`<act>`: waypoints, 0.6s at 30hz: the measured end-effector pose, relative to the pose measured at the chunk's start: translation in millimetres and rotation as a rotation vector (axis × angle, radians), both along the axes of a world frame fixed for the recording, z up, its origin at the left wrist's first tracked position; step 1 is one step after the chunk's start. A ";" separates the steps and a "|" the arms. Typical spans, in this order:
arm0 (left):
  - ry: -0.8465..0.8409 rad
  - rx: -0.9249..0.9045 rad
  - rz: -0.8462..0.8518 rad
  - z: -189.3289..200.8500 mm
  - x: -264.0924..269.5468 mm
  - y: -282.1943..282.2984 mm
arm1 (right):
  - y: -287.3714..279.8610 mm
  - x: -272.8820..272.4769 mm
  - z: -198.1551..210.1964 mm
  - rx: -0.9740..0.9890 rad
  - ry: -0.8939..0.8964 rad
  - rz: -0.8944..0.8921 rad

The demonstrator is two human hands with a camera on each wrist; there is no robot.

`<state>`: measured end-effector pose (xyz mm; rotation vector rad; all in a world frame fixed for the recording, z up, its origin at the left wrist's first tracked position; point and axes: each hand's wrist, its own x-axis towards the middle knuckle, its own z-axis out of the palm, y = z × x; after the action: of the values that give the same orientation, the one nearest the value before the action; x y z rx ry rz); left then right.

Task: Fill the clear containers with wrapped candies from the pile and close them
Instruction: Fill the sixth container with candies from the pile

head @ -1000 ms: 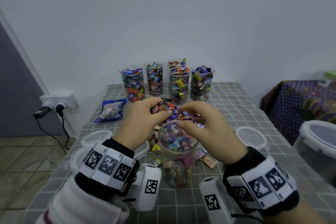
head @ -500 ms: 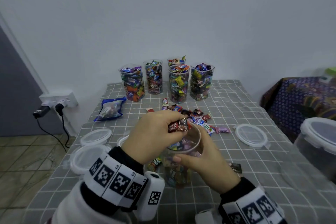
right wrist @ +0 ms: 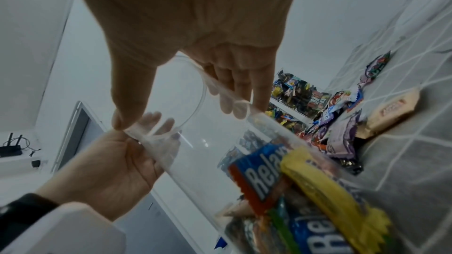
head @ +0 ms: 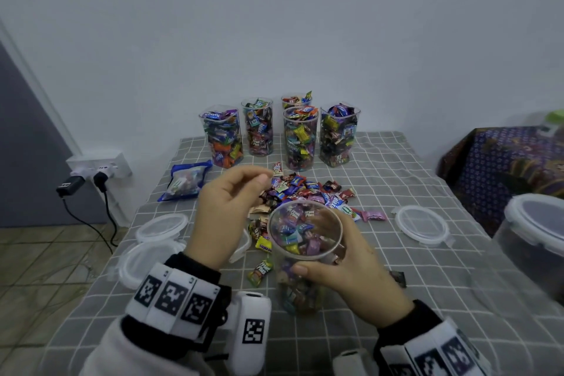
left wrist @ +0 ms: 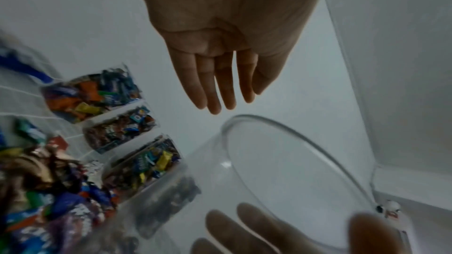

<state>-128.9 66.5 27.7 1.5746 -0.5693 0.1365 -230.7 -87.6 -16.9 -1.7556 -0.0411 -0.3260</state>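
Note:
My right hand [head: 338, 259] grips a tall clear container [head: 305, 232] near its rim, thumb on the near side and fingers round the far side. The container stands on the table, partly filled with wrapped candies. In the right wrist view my thumb [right wrist: 127, 107] lies on the container's wall [right wrist: 195, 152]. My left hand [head: 259, 189] hovers above and left of the rim, fingers relaxed and empty; the left wrist view shows that hand [left wrist: 220, 88] over the rim [left wrist: 305, 152]. The candy pile [head: 308, 191] lies just behind the container.
Several filled open containers [head: 300, 140] stand at the back of the checked tablecloth [head: 396, 168]. Clear lids lie at left [head: 161, 226] and right [head: 422, 224]. A blue bag [head: 184, 181] is at back left, a large lidded tub [head: 537, 241] at right. Loose candies [head: 259, 273] lie beside the held container.
My left hand let its candies go into the container and rose away empty, up and to the left. My right hand moved from the pile to grip the container.

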 end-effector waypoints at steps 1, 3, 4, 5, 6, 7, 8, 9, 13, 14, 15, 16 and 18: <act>0.035 0.001 0.017 -2.5 2.4 2.6 | -0.4 0.2 0.1 -0.010 0.008 0.000; 0.092 0.057 0.018 -7.9 5.2 5.5 | -1.4 0.3 1.7 -0.047 0.037 0.016; 0.117 0.109 0.006 -12.1 6.6 6.5 | -3.0 -0.1 3.0 -0.089 0.064 0.034; 0.145 0.169 -0.013 -16.2 8.0 7.4 | -6.3 -0.4 3.4 -0.155 0.100 0.061; 0.168 0.243 -0.036 -20.6 9.9 8.8 | -11.4 -0.9 3.1 -0.238 0.137 0.095; 0.183 0.326 -0.069 -26.1 13.1 10.5 | -18.2 -1.2 1.2 -0.341 0.170 0.126; 0.180 0.419 -0.110 -31.0 15.7 12.0 | -25.8 -1.4 -1.2 -0.466 0.207 0.142; 0.145 0.524 -0.147 -36.9 19.4 13.5 | -34.5 -1.3 -3.4 -0.605 0.248 0.146; -0.103 0.955 -0.235 -60.4 29.6 13.9 | -67.9 0.5 -2.9 -1.133 0.544 0.085; -0.145 1.021 -0.261 -67.1 31.7 12.3 | -75.1 1.6 -1.8 -1.204 0.618 0.063; -0.171 1.082 -0.290 -73.2 33.0 10.1 | -81.7 3.5 -2.0 -1.246 0.682 0.048; -0.188 1.144 -0.309 -79.3 34.2 7.8 | -87.5 5.9 -2.7 -1.271 0.740 0.047; -0.226 1.234 -0.304 -91.1 38.6 3.8 | -95.0 12.0 -4.8 -1.293 0.833 0.081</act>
<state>-90.4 70.3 -63.4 2.6367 -1.1895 -0.3455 -218.7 -182.6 -21.7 -3.0167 0.3490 0.6832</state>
